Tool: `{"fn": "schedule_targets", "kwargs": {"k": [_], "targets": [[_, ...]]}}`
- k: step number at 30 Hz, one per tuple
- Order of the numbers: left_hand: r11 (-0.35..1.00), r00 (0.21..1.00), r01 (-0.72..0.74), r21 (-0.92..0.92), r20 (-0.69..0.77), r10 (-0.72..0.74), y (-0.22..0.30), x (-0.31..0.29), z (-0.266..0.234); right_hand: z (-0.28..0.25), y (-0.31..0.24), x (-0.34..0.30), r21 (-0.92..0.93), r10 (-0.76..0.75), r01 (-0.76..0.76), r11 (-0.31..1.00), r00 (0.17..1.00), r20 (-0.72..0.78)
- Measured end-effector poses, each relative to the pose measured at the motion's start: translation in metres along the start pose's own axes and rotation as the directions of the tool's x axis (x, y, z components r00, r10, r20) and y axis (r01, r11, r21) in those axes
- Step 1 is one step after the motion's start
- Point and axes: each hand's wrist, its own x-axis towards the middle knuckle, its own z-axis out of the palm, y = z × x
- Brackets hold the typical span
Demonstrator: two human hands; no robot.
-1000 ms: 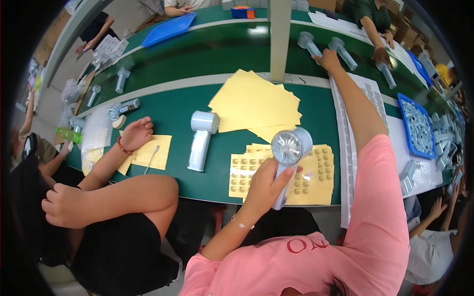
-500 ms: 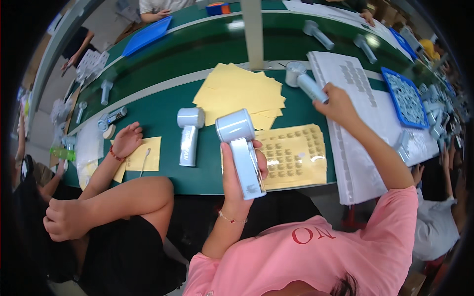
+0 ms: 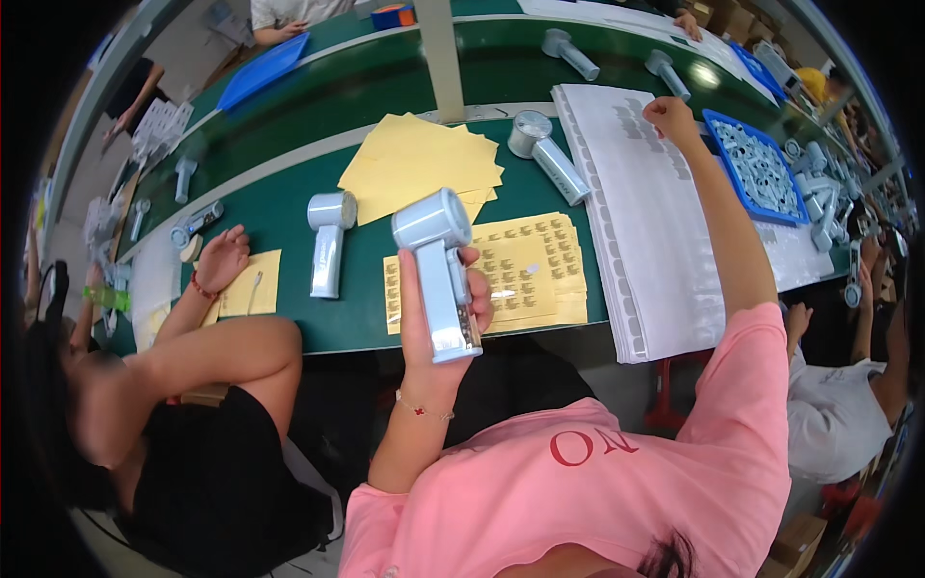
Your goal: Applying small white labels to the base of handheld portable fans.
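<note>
My left hand (image 3: 420, 332) is wrapped round the handle of a light blue handheld fan (image 3: 430, 226), a shape with a drum-like head. The fan is held up over the table's near edge, and part of its handle's side shows a dark opening. My right hand (image 3: 671, 118) is over the far part of a stack of white sheets (image 3: 631, 231) with rows of grey labels; its fingers are curled together, and anything between them is too small to make out. A second fan (image 3: 559, 166) lies left of the stack. Another fan (image 3: 328, 246) lies left of my left hand.
Yellow label sheets (image 3: 540, 265) lie beyond my left hand, with plain yellow sheets (image 3: 409, 164) farther back. A blue tray (image 3: 756, 173) of small parts stands right, beside piled fans (image 3: 824, 197). At left a co-worker's arm (image 3: 217, 265) rests on the table. A post (image 3: 440, 58) rises behind.
My right hand has let go of the fan at the back and moved up and right onto the white sheets. My left hand has tilted its fan slightly. The view has shifted.
</note>
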Motion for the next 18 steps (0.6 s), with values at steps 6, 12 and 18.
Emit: {"fn": "schedule_targets", "kwargs": {"k": [6,12,18], "targets": [[0.970,0.992,0.116,-0.215,0.075,-0.102,0.012,0.002,-0.003,0.055,0.017,0.041,-0.124,-0.161,0.151,0.981,0.984,-0.080],[0.944,0.993,0.098,-0.314,0.093,-0.072,0.022,0.011,-0.010,0.040,0.028,0.061,-0.180,-0.242,0.255,0.950,0.966,0.089],[0.954,0.999,0.019,-0.299,0.048,-0.005,0.029,0.001,-0.025,0.060,0.030,0.040,-0.232,-0.516,0.475,0.849,0.840,-0.166]]}}
